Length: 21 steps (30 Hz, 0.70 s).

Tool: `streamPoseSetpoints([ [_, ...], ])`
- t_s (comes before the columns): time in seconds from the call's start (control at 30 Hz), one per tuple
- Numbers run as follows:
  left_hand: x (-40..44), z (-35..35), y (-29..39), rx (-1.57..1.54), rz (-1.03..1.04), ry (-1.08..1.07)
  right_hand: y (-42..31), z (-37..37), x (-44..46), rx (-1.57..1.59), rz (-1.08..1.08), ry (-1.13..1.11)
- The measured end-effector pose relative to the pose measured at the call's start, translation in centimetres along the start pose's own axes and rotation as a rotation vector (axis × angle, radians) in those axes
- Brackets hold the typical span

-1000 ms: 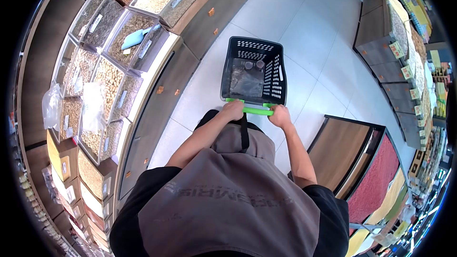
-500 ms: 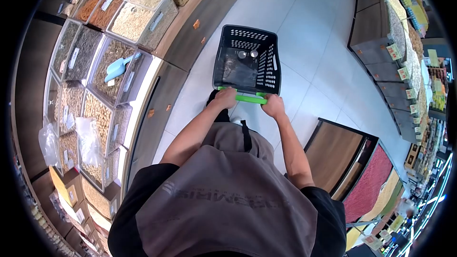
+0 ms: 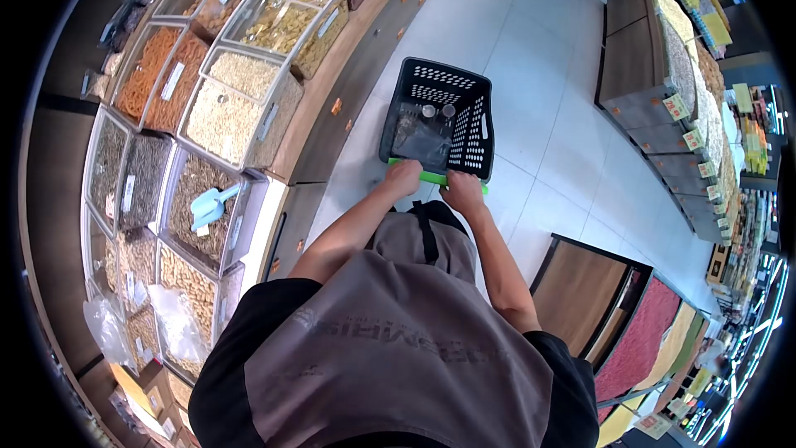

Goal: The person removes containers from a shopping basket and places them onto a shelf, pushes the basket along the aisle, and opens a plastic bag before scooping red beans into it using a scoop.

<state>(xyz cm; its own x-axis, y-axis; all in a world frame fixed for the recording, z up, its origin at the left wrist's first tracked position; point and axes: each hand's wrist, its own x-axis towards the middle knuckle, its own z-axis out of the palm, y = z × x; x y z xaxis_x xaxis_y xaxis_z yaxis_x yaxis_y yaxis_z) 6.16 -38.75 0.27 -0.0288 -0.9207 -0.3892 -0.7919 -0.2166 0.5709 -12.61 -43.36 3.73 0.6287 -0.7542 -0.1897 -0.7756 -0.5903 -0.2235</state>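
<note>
My left hand (image 3: 404,177) is closed round the left part of the green handle (image 3: 429,177). On the handle's right part my right hand (image 3: 464,192) is wrapped, a little nearer to me. The handle runs along the near edge of a black basket (image 3: 471,129) with perforated walls, which stands over the tiled floor in front of me. Inside the basket lies a dark, flat item (image 3: 421,143), with two small round things beyond it. Whether these are wheels or goods I cannot tell.
Clear bins of dried foods line the left, with a light blue scoop (image 3: 212,206) in one and plastic bags (image 3: 179,319) hanging near peanuts. A wooden display case (image 3: 578,290) stands at the right front. Farther right is a counter (image 3: 637,58) with price tags.
The shelves on the left have slid down and back towards me, with more bins showing at the top. Both hands still hold the handle, my right hand now nearer to my left.
</note>
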Motion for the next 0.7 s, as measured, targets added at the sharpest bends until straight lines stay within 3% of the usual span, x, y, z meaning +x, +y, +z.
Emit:
streamPoseSetpoints([
  [0.23,2.3,-2.1,-0.3,-0.025,-0.01,-0.038,-1.5,-3.3,4.8,-0.037,0.119,-0.312],
  [0.3,3.1,-2.9,-0.1,-0.013,-0.016,-0.138,-1.2,-3.6,5.6,-0.05,0.119,-0.333],
  [0.43,6.2,-3.4,0.1,-0.122,-0.061,-0.055,1.1,-4.8,9.1,-0.028,0.114,-0.325],
  [0.57,10.9,-4.6,-1.1,-0.081,-0.067,-0.149,2.6,-6.2,13.2,-0.004,0.059,-0.326],
  [0.7,15.4,-6.4,-1.2,-0.117,-0.133,-0.036,4.6,-7.0,17.8,0.011,0.052,-0.328],
])
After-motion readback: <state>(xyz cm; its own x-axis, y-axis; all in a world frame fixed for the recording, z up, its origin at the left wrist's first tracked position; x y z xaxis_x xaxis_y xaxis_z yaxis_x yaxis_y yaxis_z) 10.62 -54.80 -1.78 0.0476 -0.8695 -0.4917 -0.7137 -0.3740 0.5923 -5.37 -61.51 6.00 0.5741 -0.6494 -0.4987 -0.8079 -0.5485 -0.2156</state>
